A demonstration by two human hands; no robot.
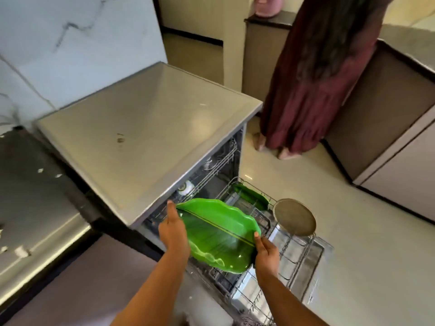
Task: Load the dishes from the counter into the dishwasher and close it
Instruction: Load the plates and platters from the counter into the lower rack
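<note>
The green leaf plate (pixel 219 234) hangs tilted just above the pulled-out lower rack (pixel 292 262), its long axis running between the left hand (pixel 174 231) and right hand (pixel 266 251), whose fingers grip an end each, with open wire slots straight below and a steel plate (pixel 294 217) standing at the rack's far corner.

the lower rack (pixel 294 262) sticks out in front of the dishwasher (pixel 146 118), and the worktop (pixel 35 196) lies to the dishwasher's left. a leaf-shaped plate (pixel 219 234) is above the rack, with the left hand (pixel 173 231) at its left end and the right hand (pixel 266 251) at its right. behind it in the rack stand a second leaf plate (pixel 253 194) and, further right, a round plate (pixel 294 217).
</note>
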